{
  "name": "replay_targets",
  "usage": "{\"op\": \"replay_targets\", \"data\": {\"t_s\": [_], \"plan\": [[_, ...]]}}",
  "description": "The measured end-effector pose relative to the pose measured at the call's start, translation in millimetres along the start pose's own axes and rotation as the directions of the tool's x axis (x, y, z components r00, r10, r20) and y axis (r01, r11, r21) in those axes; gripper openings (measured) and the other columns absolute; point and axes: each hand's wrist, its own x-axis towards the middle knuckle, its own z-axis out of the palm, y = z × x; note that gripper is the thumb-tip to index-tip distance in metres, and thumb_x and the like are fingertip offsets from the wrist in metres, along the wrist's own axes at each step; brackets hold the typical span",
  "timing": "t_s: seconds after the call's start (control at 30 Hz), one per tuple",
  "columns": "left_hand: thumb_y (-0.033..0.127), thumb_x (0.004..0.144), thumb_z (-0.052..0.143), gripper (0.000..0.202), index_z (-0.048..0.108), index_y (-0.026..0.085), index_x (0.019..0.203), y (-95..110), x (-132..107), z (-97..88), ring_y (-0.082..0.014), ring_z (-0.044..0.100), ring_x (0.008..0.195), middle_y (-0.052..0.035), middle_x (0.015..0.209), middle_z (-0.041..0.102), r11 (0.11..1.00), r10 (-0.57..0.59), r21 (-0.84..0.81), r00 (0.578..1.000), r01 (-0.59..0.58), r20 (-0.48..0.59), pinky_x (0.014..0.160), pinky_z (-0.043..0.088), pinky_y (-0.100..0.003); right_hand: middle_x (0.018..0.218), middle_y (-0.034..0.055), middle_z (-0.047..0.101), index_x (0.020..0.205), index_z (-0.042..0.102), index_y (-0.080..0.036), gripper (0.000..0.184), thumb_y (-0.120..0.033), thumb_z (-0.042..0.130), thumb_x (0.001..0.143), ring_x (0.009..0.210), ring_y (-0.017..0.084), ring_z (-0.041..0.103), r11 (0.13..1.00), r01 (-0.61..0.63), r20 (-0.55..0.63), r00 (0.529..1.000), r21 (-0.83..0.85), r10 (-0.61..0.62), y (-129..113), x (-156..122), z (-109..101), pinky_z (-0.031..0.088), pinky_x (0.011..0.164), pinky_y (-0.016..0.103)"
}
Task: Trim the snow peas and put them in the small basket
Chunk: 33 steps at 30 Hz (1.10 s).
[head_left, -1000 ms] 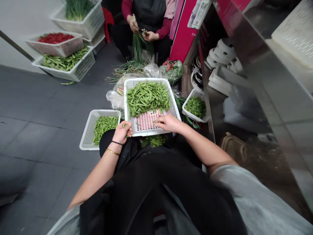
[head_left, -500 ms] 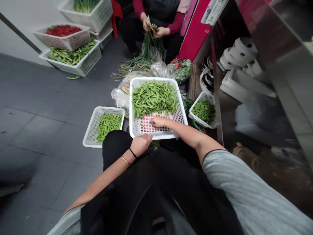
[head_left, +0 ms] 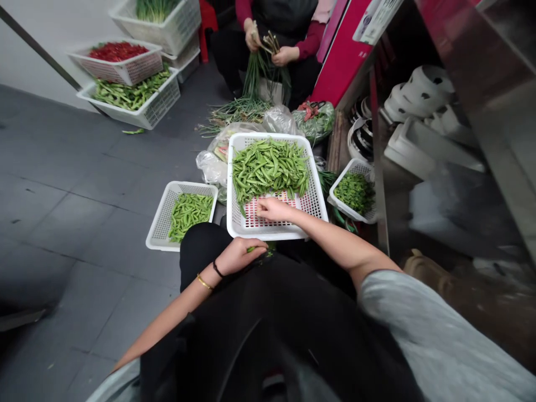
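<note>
Just in front of the near rim of a white plastic basket (head_left: 317, 177), my left hand (head_left: 240, 254) is curled closed over my lap, with the green of a pea pod (head_left: 251, 249) showing at its fingers. My right hand (head_left: 272, 209) is inside the basket, low over its slotted floor, fingers bunched together. What those fingers hold, if anything, is hidden. A heap of green pea pods (head_left: 272, 167) fills the far part of the basket, just beyond my right hand.
On the left floor stands a smaller basket (head_left: 159, 223) of pods. Stacked crates (head_left: 161, 103) hold red peppers and green beans. A basket of leafy greens (head_left: 354, 192) is at right, near a metal shelf. Opposite sits a co-worker (head_left: 285, 56) holding green stalks, with plastic bags (head_left: 211, 167) between us.
My left hand has come off the basket's near rim and moved slightly toward me, with green now showing in it. My right hand stays low in the basket. The whole view has shifted slightly.
</note>
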Motion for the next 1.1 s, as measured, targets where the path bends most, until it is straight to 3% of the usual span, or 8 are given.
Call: {"op": "replay_targets", "data": {"t_s": [0.13,0.2,0.3,0.4,0.63,0.9,1.03,1.1], "plan": [[0.04,0.081,0.06,0.036,0.065,0.014,0.105,1.7,3.8,-0.5,-0.0074,0.044,0.039,0.0017,0.054,0.058,0.944,-0.241,-0.219,0.969,0.248,0.055,0.042,0.035,-0.019,0.067,-0.0027,0.068,0.1,0.064,-0.017,0.021,-0.027,0.06,0.082,0.052,0.008,0.057,0.993,0.035,0.182,0.982,0.113,-0.055,-0.9,-70.4,-19.3,0.041,0.057,0.018],[0.044,0.075,0.066,0.036,0.065,0.014,0.095,0.4,11.2,4.3,-0.0059,0.038,0.036,0.0039,0.048,0.052,0.891,-0.324,-0.312,0.944,0.329,0.068,0.037,0.028,-0.017,0.065,-0.0024,0.067,0.092,0.068,-0.017,0.015,-0.022,0.061,0.079,0.056,0.009,0.058,0.993,-0.009,0.138,0.99,0.117,-0.008,0.4,-78.9,-21.4,0.042,0.062,0.02],[0.051,0.073,0.066,0.039,0.061,0.013,0.073,0.7,22.2,10.6,-0.0032,0.026,0.033,0.0081,0.04,0.034,0.76,-0.384,-0.534,0.919,0.37,0.09,0.034,0.017,-0.016,0.074,0.0038,0.069,0.076,0.067,-0.015,0.015,-0.021,0.055,0.083,0.077,0.016,0.063,0.96,-0.197,-0.182,0.955,0.199,0.234,7.4,-54.4,-21.1,0.044,0.077,0.024],[0.054,0.075,0.063,0.042,0.059,0.013,0.069,2.5,26.7,10.4,-0.0027,0.023,0.032,0.0086,0.041,0.03,0.615,-0.398,-0.708,0.912,0.348,0.102,0.033,0.014,-0.016,0.098,0.0128,0.068,0.091,0.063,-0.013,0.013,-0.021,0.055,0.084,0.102,0.024,0.061,0.905,-0.294,-0.323,0.863,0.308,0.39,19.0,-11.7,-18.7,0.042,0.091,0.032],[0.041,0.07,0.072,0.032,0.059,0.012,0.073,-2.2,22.4,1.9,-0.0017,0.027,0.033,0.0058,0.046,0.042,0.525,-0.447,-0.784,0.891,0.332,0.079,0.032,0.014,-0.014,0.077,0.0079,0.066,0.091,0.049,-0.015,0.018,-0.028,0.037,0.097,0.07,0.013,0.067,0.702,-0.273,-0.273,0.782,0.658,0.56,43.3,44.1,-8.2,0.055,0.066,0.024],[0.034,0.069,0.072,0.027,0.057,0.012,0.073,-4.7,30.0,-1.4,-0.0017,0.028,0.033,0.0058,0.047,0.042,0.449,-0.451,-0.864,0.892,0.229,0.002,0.032,0.014,-0.013,0.065,-0.0002,0.062,0.081,0.047,-0.016,0.01,-0.013,0.044,0.09,0.056,0.007,0.063,0.556,-0.229,-0.165,0.806,0.799,0.569,52.6,25.4,4.1,0.056,0.06,0.02],[0.032,0.069,0.072,0.026,0.057,0.012,0.074,-4.5,32.2,2.1,-0.0015,0.028,0.033,0.0059,0.047,0.042,0.445,-0.456,-0.869,0.89,0.217,-0.011,0.031,0.015,-0.013,0.07,0.0067,0.065,0.086,0.055,-0.014,0.004,-0.017,0.053,0.084,0.067,0.018,0.066,0.59,-0.297,-0.147,0.796,0.751,0.587,48.2,0.7,1.5,0.056,0.066,0.032],[0.032,0.068,0.073,0.026,0.058,0.012,0.074,-4.6,32.1,3.7,-0.0015,0.028,0.033,0.0058,0.047,0.043,0.454,-0.451,-0.865,0.892,0.215,-0.015,0.031,0.015,-0.013,0.089,0.0109,0.067,0.1,0.057,-0.014,0.017,-0.022,0.052,0.086,0.087,0.022,0.065,0.737,-0.255,-0.325,0.774,0.626,0.544,40.2,-3.8,-10.7,0.053,0.081,0.036]]}}
